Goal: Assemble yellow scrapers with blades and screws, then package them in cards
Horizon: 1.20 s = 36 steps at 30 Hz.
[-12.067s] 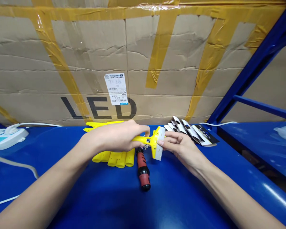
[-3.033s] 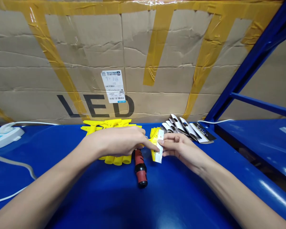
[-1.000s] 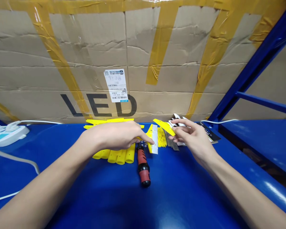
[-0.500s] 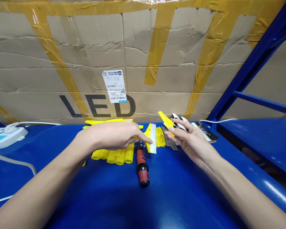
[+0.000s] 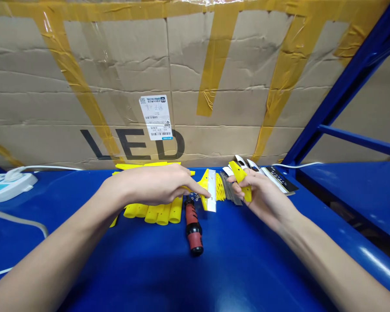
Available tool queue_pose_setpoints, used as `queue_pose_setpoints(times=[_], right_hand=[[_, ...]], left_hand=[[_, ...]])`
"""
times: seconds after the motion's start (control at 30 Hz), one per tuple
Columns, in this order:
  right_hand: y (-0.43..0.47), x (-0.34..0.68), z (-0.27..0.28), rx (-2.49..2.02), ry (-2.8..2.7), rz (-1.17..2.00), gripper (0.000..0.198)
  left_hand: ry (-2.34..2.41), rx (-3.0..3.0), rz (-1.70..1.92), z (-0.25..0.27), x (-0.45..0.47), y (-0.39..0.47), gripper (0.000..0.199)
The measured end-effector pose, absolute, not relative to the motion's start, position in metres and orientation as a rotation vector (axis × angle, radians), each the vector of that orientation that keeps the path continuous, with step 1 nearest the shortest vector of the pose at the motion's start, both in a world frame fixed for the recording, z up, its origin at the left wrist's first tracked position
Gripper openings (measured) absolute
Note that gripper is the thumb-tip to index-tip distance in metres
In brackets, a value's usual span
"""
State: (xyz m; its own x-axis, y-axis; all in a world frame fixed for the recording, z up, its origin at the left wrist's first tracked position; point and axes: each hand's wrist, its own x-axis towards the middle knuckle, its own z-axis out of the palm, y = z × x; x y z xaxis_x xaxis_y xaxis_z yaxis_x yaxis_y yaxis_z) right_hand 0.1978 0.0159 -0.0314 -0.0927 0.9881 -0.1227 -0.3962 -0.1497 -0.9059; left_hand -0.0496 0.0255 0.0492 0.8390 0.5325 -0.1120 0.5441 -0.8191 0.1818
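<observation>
Yellow scraper [image 5: 211, 182], partly hidden by left hand [image 5: 160, 184]

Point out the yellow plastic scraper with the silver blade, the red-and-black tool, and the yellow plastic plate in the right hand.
Yellow plastic scraper [image 5: 212, 184]: head view, on its silver blade.
Red-and-black tool [image 5: 194, 228]: head view, on its black middle band.
Yellow plastic plate [image 5: 238, 173]: head view, on its upper part.
</observation>
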Motion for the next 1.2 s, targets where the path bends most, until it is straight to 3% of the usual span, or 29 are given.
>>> queue_pose_setpoints(times=[0.37,0.53,0.7,0.87,1.07,1.2], right_hand=[[0.011,0.193,-0.026,-0.891,-0.873,1.581,0.019],[0.012,0.190,-0.031,-0.981,-0.954,1.526,0.057],[0.009,0.190,-0.032,-0.966,-1.139,1.611,0.026],[0.007,0.184,-0.034,-1.029,-1.249,1.355,0.031],[0.006,0.176,-0.036,-1.060,-1.086,1.393,0.054],[0.005,0.175,-0.038,-1.072,-1.060,1.436,0.058]], left_hand=[[0.851,2.784,-0.112,0.051,-0.049,0.025,0.050],[0.868,2.808,-0.136,0.053,-0.049,0.023,0.050],[0.879,2.782,-0.102,0.053,-0.048,0.023,0.049],[0.863,2.841,-0.121,0.053,-0.047,0.022,0.056],[0.849,2.911,-0.213,0.050,-0.040,0.018,0.065],[0.840,2.949,-0.203,0.047,-0.037,0.016,0.061]])
